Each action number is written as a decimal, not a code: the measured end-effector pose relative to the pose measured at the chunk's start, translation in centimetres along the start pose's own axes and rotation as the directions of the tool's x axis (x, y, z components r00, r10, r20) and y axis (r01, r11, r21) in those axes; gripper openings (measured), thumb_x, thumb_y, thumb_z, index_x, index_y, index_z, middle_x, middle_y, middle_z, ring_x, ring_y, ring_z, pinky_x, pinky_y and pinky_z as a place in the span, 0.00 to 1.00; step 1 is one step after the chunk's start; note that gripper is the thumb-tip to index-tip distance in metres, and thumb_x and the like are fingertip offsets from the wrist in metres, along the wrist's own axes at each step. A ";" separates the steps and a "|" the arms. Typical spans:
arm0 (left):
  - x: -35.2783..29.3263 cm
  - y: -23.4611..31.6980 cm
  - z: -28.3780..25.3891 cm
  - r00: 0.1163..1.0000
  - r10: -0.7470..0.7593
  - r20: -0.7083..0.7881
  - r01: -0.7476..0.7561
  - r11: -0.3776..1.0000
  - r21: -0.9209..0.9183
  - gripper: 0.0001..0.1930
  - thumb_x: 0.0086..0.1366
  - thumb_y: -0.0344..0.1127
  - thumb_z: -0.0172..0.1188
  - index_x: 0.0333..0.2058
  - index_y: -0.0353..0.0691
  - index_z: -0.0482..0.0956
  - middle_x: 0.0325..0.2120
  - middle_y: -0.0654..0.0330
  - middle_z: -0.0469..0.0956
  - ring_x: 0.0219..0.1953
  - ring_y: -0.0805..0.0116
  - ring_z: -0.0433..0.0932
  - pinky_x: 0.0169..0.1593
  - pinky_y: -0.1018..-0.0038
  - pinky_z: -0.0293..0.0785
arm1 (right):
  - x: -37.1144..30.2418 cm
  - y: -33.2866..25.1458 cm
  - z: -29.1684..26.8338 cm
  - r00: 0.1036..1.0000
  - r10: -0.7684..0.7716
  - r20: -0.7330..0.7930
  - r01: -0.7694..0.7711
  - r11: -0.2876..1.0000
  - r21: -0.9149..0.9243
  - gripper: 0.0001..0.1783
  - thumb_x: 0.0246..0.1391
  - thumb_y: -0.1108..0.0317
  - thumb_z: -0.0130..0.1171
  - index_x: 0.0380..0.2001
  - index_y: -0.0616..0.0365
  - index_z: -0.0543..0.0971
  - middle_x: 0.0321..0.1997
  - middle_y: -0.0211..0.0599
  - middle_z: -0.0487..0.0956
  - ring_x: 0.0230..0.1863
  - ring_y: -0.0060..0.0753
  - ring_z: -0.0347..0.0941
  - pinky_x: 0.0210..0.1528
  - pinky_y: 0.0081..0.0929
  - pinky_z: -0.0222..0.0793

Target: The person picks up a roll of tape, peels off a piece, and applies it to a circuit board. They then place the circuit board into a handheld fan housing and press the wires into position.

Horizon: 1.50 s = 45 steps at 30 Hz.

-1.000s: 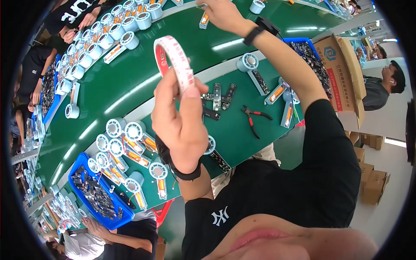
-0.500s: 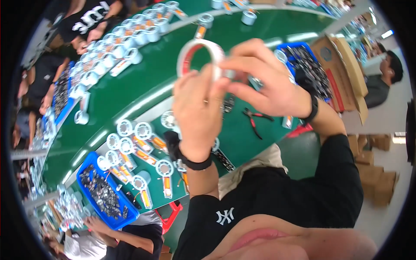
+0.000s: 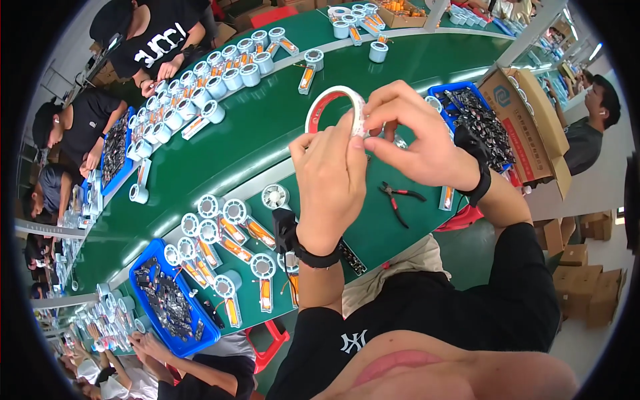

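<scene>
A roll of white tape [image 3: 359,110] with a red inner core is held up over the green bench. My left hand [image 3: 328,177] grips its lower side, fingers and thumb closed around the ring. My right hand [image 3: 420,143] is closed at the roll's right edge, thumb and fingertips pinching the tape there; whether a loose end is between them is hidden. Below the right hand lie red-handled pliers [image 3: 399,200]. Left of my left wrist, several light-blue handheld fan bodies [image 3: 263,267] with orange parts in their handles lie on the bench, beside a round fan piece [image 3: 275,196].
Blue bins of small dark parts stand left [image 3: 177,300] and right [image 3: 477,120]. An open cardboard box [image 3: 527,133] is beyond the right bin. A green conveyor belt [image 3: 220,150] curves past, with rows of fan bodies [image 3: 200,93] along its far edge. Co-workers sit around it.
The roll and both hands have shifted slightly right and lower in the picture. Both hands stay on the roll, and the view is sharper.
</scene>
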<state>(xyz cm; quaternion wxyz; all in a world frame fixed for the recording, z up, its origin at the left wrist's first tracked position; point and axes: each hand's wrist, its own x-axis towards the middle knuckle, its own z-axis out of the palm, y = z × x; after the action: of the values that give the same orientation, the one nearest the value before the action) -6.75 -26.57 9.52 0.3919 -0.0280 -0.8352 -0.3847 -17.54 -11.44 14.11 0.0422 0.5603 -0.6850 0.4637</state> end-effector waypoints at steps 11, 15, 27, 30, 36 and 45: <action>0.1 -0.2 0.9 0.999 -0.025 0.046 0.021 0.997 0.078 0.15 0.74 0.31 0.53 0.55 0.36 0.79 0.27 0.61 0.77 0.35 0.63 0.77 0.52 0.63 0.62 | -0.4 1.8 0.9 0.989 -0.074 -0.129 0.070 0.997 -0.036 0.10 0.55 0.79 0.69 0.39 0.59 0.79 0.38 0.36 0.81 0.32 0.23 0.74 0.31 0.22 0.72; 0.0 -1.2 0.9 0.989 -0.101 0.106 0.104 0.994 -0.019 0.14 0.75 0.31 0.52 0.54 0.34 0.81 0.27 0.60 0.78 0.36 0.64 0.77 0.50 0.64 0.64 | 0.1 2.5 0.6 0.993 -0.106 -0.046 0.103 0.993 -0.059 0.10 0.56 0.80 0.67 0.40 0.59 0.78 0.38 0.37 0.82 0.30 0.25 0.75 0.30 0.25 0.72; -0.9 -2.1 1.1 0.896 -0.394 -0.205 0.316 0.890 -0.329 0.16 0.75 0.34 0.53 0.52 0.27 0.81 0.32 0.54 0.82 0.37 0.57 0.78 0.52 0.65 0.68 | 6.1 13.1 1.9 0.915 0.110 -0.387 -0.101 0.994 0.044 0.27 0.58 0.69 0.71 0.56 0.61 0.69 0.31 0.34 0.80 0.31 0.23 0.77 0.32 0.23 0.72; -0.7 -0.2 0.4 0.954 -0.273 -0.122 0.216 0.911 -0.352 0.15 0.74 0.32 0.52 0.50 0.28 0.80 0.29 0.55 0.81 0.32 0.57 0.78 0.52 0.63 0.66 | 10.8 28.5 2.1 0.852 0.152 -0.500 -0.398 0.810 -0.431 0.37 0.53 0.56 0.70 0.62 0.62 0.69 0.55 0.58 0.75 0.52 0.57 0.78 0.54 0.47 0.76; 0.0 -0.3 1.2 0.976 -0.156 -0.153 0.118 0.966 -0.232 0.13 0.71 0.31 0.54 0.49 0.32 0.81 0.26 0.61 0.77 0.30 0.62 0.76 0.48 0.64 0.63 | 10.1 40.1 2.9 0.739 0.443 -0.507 -0.673 0.491 -0.553 0.52 0.53 0.39 0.69 0.71 0.56 0.60 0.66 0.66 0.68 0.63 0.68 0.72 0.62 0.57 0.72; 0.4 0.6 2.6 0.990 -0.089 -0.109 0.053 0.952 -0.303 0.12 0.69 0.30 0.55 0.47 0.32 0.81 0.25 0.61 0.76 0.28 0.62 0.74 0.47 0.65 0.62 | 11.2 42.5 1.9 0.859 0.420 -0.292 -0.503 0.588 -0.634 0.51 0.50 0.51 0.73 0.73 0.48 0.59 0.70 0.65 0.62 0.60 0.72 0.74 0.63 0.53 0.74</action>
<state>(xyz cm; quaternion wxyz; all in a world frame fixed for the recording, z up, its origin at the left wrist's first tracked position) -8.48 -24.55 9.15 0.4190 -0.0334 -0.7426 -0.5215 -55.10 -23.36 -5.46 0.1642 0.2791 -0.9249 0.1992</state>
